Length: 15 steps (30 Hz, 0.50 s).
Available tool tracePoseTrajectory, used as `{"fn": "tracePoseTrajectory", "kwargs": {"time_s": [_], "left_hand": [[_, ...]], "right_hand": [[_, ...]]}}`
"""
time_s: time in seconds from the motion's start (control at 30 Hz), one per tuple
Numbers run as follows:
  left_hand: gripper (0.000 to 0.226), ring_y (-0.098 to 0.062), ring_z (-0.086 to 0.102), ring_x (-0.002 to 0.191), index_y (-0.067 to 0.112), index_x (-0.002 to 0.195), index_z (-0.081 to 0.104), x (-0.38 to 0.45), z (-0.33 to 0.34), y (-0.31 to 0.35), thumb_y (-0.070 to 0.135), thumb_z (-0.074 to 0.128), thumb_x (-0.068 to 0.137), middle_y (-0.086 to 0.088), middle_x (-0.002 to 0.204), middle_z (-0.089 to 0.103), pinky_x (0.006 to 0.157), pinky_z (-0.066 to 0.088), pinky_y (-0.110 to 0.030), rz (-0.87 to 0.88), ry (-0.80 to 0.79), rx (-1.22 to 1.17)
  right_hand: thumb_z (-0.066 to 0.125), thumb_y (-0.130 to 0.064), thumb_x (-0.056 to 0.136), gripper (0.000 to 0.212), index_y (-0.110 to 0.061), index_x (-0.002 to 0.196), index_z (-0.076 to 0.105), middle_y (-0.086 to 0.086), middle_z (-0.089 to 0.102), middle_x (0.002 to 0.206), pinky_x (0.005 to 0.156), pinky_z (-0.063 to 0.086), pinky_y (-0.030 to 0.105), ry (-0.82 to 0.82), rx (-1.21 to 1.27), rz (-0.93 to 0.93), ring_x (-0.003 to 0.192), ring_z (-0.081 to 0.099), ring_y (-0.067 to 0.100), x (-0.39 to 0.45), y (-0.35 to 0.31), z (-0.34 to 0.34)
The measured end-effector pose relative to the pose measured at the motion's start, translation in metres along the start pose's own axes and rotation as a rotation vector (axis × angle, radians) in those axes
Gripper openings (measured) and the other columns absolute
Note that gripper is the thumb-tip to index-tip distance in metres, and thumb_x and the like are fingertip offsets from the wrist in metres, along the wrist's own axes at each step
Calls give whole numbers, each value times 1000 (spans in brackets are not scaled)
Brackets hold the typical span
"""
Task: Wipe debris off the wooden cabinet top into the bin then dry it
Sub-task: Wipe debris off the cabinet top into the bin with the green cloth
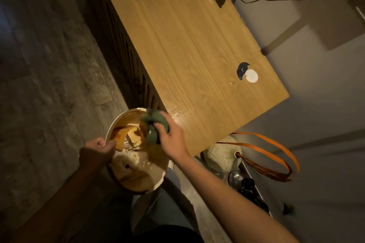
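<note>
The wooden cabinet top (187, 45) runs from the upper left down to its near corner, where a wet sheen shows. My right hand (171, 138) grips a bunched green cloth (155, 124) just off that corner, over the mouth of a round white-rimmed bin (158, 181). My left hand (98, 150) grips the bin's rim on its left side and holds it against the cabinet edge. Inside the bin lie torn paper scraps and pale crumbs (130, 144).
A small white disc (251, 76) beside a dark round patch sits near the cabinet's right edge, with a crumb close by. A bag with orange straps (276, 156) and a metal ladle (236, 177) lie on the floor to the right. Stone tile floor spreads to the left.
</note>
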<state>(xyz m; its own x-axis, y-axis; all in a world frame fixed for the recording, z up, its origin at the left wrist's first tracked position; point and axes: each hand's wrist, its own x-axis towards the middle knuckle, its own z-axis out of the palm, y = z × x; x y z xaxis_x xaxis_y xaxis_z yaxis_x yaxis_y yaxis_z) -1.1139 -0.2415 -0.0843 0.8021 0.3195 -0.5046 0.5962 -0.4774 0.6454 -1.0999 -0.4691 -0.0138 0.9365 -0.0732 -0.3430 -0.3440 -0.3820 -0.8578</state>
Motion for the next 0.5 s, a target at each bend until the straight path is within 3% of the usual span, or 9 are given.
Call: {"fn": "tracePoseTrajectory", "kwargs": {"time_s": [0.07,0.1,0.17,0.2,0.27,0.4,0.5], "left_hand": [[41,-27,50,57,5,58,52,0,2,-4,27,74,85,-13,57,53,61,41,-34,-60,-10,29],[40,-32,57,63,2,64,58,0,3,-5,33,73,85,-17,63,59,67,47,-39,-86,-20,41],[43,-43,63,71,-3,71,64,-2,9,-9,35,69,91,-24,69,64,73,52,-51,-116,-11,27],[46,-45,63,72,-4,71,63,-3,12,-9,36,68,93,-26,69,63,73,53,-51,-131,2,7],[47,-45,63,73,-4,71,62,-6,22,-8,37,68,93,-26,69,63,71,51,-48,-168,19,-27],[35,-50,66,83,2,71,62,-3,36,-5,29,69,93,-27,77,66,77,54,-56,-238,62,-101],[37,-47,67,81,10,72,63,0,34,-3,41,69,91,-27,80,67,81,54,-62,-253,86,-119]], "right_hand": [[55,-12,103,36,-15,139,59,-11,65,117,86,41,1,108,-8,-41,101,56,-21,28,-3,-47],[55,-11,103,37,-14,140,58,-10,63,117,85,41,1,177,-17,-45,99,56,-20,44,-3,-74],[54,-9,102,35,-10,137,59,-4,64,118,92,46,14,353,-53,-29,102,58,-3,78,2,-133],[54,-7,101,34,-8,135,61,1,65,119,97,46,22,447,-91,-18,107,59,9,95,8,-165],[51,-7,101,35,-6,135,59,9,66,126,99,40,24,575,-213,19,117,58,22,126,28,-229],[45,-14,102,44,-24,145,51,8,63,137,109,37,32,666,-496,205,129,52,28,173,76,-343],[47,-18,106,40,-24,146,51,12,60,140,111,40,42,604,-610,355,131,51,33,195,99,-378]]}}
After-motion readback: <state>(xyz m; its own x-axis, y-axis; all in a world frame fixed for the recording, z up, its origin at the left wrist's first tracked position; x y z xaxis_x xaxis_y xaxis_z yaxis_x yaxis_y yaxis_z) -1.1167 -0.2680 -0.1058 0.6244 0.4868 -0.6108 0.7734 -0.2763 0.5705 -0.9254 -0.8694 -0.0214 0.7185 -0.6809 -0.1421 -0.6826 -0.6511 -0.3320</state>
